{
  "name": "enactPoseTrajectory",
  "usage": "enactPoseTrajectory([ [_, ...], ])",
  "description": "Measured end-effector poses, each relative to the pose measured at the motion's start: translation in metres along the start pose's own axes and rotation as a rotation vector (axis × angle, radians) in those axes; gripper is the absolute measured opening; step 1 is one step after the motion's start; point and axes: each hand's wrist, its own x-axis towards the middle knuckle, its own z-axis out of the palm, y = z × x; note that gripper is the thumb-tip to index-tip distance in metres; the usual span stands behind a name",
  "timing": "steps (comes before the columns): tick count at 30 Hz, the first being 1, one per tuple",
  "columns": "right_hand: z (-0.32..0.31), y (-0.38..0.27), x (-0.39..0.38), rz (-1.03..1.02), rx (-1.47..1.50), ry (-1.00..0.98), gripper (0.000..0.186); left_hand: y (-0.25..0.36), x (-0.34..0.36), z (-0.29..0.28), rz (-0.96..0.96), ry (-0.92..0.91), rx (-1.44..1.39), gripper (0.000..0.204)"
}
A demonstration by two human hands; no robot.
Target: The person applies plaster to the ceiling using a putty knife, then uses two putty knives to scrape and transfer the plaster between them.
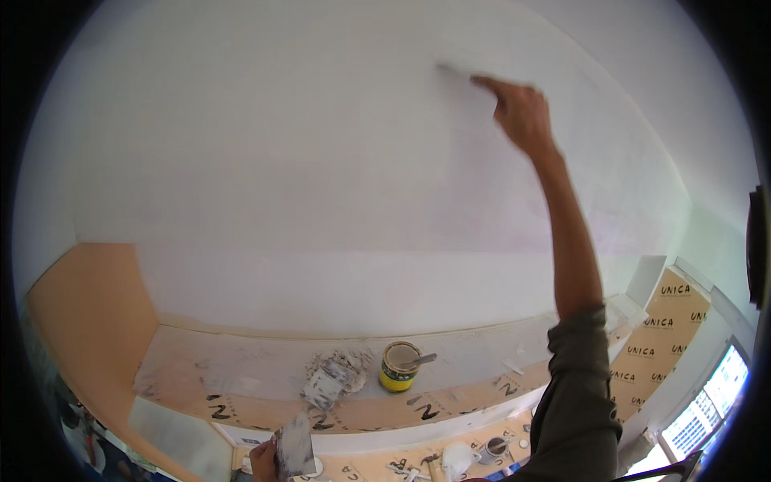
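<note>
My right hand (524, 116) is raised high against the white wall (281, 145), its fingers closed on the handle of a putty knife (451, 70). The knife's blade is blurred and lies against or close to the wall. Low in the view, my left hand (263, 459) grips a flat, putty-smeared filling blade (297, 447), held tilted in front of the ledge's edge. Beyond it on the ledge, a black-and-yellow can (397, 377) has a knife handle (426, 359) sticking out over its rim. Beside the can, a smeared scraper (328, 386) lies on crumpled grey-white material (353, 371).
The ledge (249, 361) runs below the wall, stained and partly covered in printed brown sheeting. On a lower surface are a hammer (434, 466), a white bag (460, 459) and a small pot (493, 450). A brown panel (96, 297) stands left; a window (707, 406) is right.
</note>
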Motion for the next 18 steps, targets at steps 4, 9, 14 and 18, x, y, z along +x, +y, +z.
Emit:
enactPoseTrajectory([
  [4, 0.005, -0.071, -0.13, -0.066, 0.19, 0.038, 0.045, 0.021, 0.007, 0.026, -0.21, 0.081, -0.266, 0.028],
  [9, -0.008, -0.133, -0.239, 0.001, 0.275, -0.191, 0.041, 0.056, -0.011, 0.058, -0.231, 0.043, -0.206, 0.029],
  [14, -0.037, -0.128, -0.218, 0.23, 0.517, -0.201, 0.048, 0.034, -0.013, 0.042, -0.213, 0.057, -0.193, 0.028],
  [18, -0.046, -0.072, -0.068, 0.154, 0.43, 0.162, 0.044, 0.067, -0.023, 0.046, -0.214, 0.061, -0.256, 0.026],
])
